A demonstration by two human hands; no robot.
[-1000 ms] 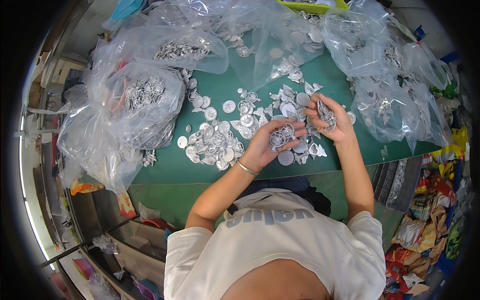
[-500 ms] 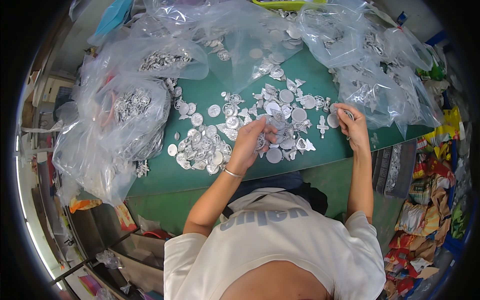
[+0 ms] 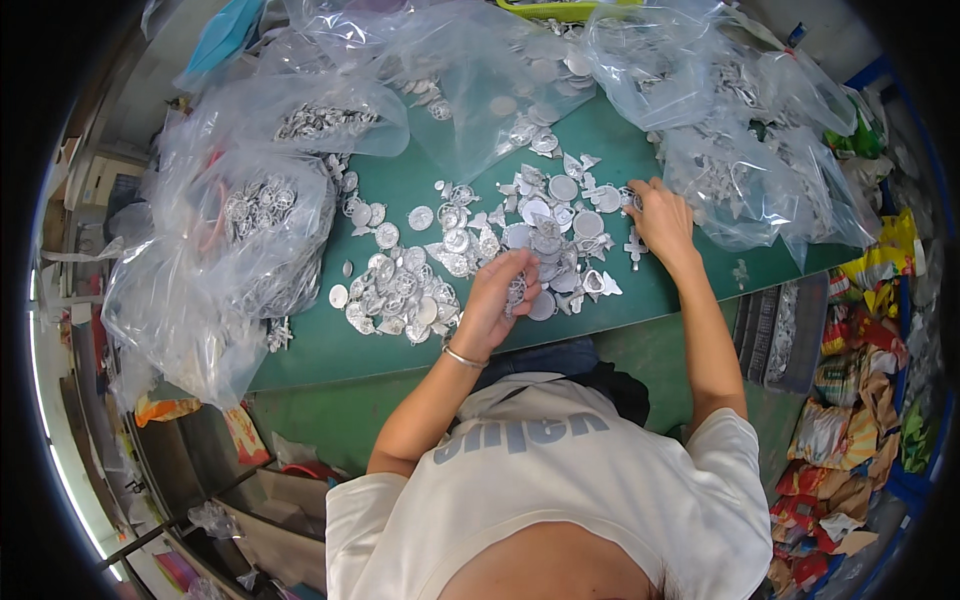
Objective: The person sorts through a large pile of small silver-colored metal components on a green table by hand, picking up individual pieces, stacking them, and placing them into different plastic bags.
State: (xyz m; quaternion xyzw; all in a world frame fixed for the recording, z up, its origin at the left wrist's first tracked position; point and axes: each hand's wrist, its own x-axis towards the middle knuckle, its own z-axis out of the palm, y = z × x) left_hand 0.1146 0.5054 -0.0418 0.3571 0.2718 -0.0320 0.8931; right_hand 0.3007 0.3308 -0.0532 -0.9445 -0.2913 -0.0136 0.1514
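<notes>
Head: our right grip (image 3: 663, 216), hold unclear, has shifted within reach of a cross (image 3: 635, 244); left grip (image 3: 496, 300) cups openwork pieces (image 3: 516, 292).

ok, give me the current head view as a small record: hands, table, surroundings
left hand: curled around silver-colored pieces; bracelet on wrist
right hand: fingertips at the right pile's right end; grip unclear
table: green top
left pile: mostly round silver-colored pieces
right pile: discs and pointed shapes
left bag: clear plastic, metal pieces inside
right bag: same
crate: dark, beyond table's front edge, right
</notes>
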